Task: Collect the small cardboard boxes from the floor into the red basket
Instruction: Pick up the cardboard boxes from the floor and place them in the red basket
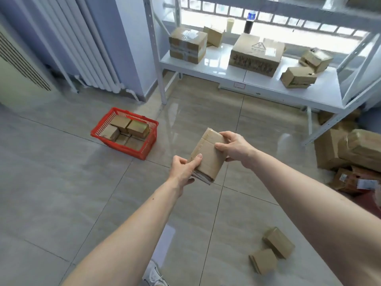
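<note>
The red basket [144,150] at ten o'clock already holds several boxes, and the left hand [183,169] and right hand [234,148] both have fingers curled round one small cardboard box [208,154] held mid-air, likely for carrying, while two loose boxes [272,249] lie on the floor at five o'clock

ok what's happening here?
A person holds a small cardboard box in both hands, the left hand at its near end and the right hand at its far end. The red basket on the floor already holds several boxes. Two more small boxes lie on the floor nearby.
</note>
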